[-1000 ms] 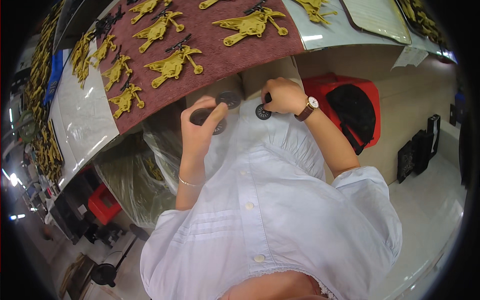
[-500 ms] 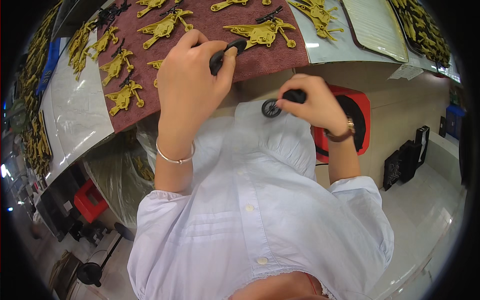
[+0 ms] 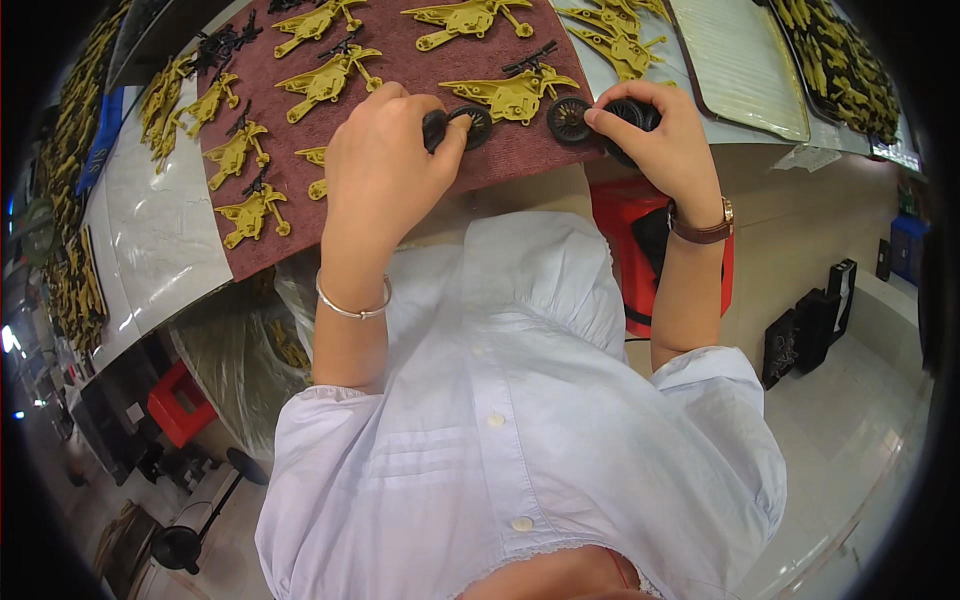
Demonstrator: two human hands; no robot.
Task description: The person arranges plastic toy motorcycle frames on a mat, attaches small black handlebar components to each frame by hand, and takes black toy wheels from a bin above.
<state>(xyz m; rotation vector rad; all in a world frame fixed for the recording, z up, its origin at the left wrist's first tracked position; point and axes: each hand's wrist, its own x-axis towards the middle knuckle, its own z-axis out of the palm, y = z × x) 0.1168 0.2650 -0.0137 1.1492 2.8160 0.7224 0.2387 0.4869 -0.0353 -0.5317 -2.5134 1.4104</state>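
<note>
Between my two hands, a yellow toy motorcycle body (image 3: 515, 95) with black handlebars lies on the dark red cloth (image 3: 400, 215). My left hand (image 3: 385, 165) is closed on small black toy wheels; one spoked wheel (image 3: 480, 126) shows at the thumb tip, just below the body's left end. Another black wheel (image 3: 433, 131) is tucked behind the fingers. My right hand (image 3: 670, 145) pinches a spoked wheel (image 3: 569, 120) by its edge, close to the body's right end. More black wheels (image 3: 640, 115) sit in the curl of its fingers, partly hidden.
Several similar yellow bodies (image 3: 328, 83) lie in rows on the cloth, with loose yellow parts (image 3: 620, 50) beyond its right edge. At the right lies a pale ribbed tray (image 3: 740, 65). A red stool (image 3: 625, 205) stands under the table edge.
My right hand has come up from above my lap to the table edge with its wheels. In my left hand the wheel has turned its spoked face into view beside the yellow body.
</note>
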